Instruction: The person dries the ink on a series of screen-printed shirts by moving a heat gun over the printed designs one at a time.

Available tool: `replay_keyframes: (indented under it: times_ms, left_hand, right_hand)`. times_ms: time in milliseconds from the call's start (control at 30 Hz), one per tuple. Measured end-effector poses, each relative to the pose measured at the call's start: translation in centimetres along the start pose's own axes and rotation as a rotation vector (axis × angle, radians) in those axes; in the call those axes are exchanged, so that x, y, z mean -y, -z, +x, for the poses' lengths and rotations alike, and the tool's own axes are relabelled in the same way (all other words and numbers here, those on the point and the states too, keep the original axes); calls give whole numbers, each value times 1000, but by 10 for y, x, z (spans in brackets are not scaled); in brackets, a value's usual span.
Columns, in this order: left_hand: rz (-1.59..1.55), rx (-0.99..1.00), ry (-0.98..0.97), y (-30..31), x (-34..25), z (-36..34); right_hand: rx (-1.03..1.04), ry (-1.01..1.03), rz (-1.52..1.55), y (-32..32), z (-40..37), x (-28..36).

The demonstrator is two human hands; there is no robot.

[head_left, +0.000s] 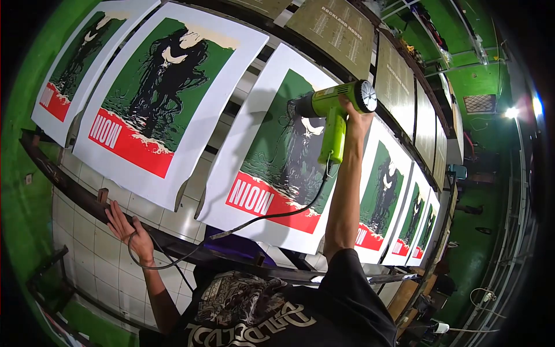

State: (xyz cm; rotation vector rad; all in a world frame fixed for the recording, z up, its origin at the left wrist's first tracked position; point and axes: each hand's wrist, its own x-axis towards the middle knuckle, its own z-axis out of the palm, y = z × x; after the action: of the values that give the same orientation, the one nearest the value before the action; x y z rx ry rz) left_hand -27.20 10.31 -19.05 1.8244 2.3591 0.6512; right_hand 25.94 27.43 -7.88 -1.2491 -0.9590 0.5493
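My right hand (356, 118) is wrapped around a green heat gun (333, 134), held above a printed poster (270, 156). The gun's dark nozzle points left over the upper part of the print, and its shadow falls on the sheet. The poster carries a dark long-haired figure on green, with a red band below. From the handle, a black cord (277, 215) runs down to the left and loops by my left hand (130, 232). That hand has its fingers stretched out beside the dark front rail (81, 193); the cord passes around the thumb side.
More copies of the poster lie to the left (231, 75) and right (378, 196) on the slatted rack. Behind them stand olive boards (332, 29) with pale lettering. White floor tiles (130, 272) show below. Green walls and a bright lamp (511, 113) are at the right.
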Motion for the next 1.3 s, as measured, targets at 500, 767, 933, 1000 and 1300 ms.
replay_keyframes:
  times_ms: [500,767,933,1000,1300]
  left_hand:
    - [34,-2,-33,-6,10,-1]
    - [-7,33,19,1,5,3]
    - [6,24,20,-3,10,6]
    - [7,60,38,-1,10,4]
    - [10,83,61,7,1,10]
  right_hand:
    - [-62,40,5,15,19,-15]
    - [-51,70,-95,26,34,-24]
    - [-45,99,16,17,35,-11]
    - [-50,29,-152,23,39,-12]
    - [-61,-14,-458,42,46,-23]
